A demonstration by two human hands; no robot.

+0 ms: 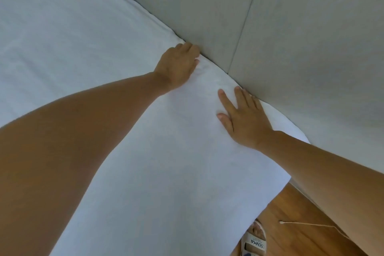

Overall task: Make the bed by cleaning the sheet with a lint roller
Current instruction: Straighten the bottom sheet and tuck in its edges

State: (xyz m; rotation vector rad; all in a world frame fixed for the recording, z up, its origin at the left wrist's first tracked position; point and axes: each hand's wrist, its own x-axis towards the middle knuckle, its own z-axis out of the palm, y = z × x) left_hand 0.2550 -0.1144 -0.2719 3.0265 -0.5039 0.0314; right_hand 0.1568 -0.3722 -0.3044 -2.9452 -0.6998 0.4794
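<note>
A white sheet point(83, 37) covers the bed and fills most of the view. My left hand point(178, 65) rests on the sheet at the seam where the bed meets the grey padded headboard point(270, 16); its fingertips are pushed down into that gap and hidden. Lower right, my right hand point(243, 116) lies flat on the sheet with fingers spread, also close to the headboard edge. Neither hand holds anything. No lint roller is in view.
The rounded corner of the mattress point(291, 131) sits at the right. Below it is a wooden floor point(291, 214) with a thin cord point(311, 224) and my sandalled foot point(254, 239) beside the bed.
</note>
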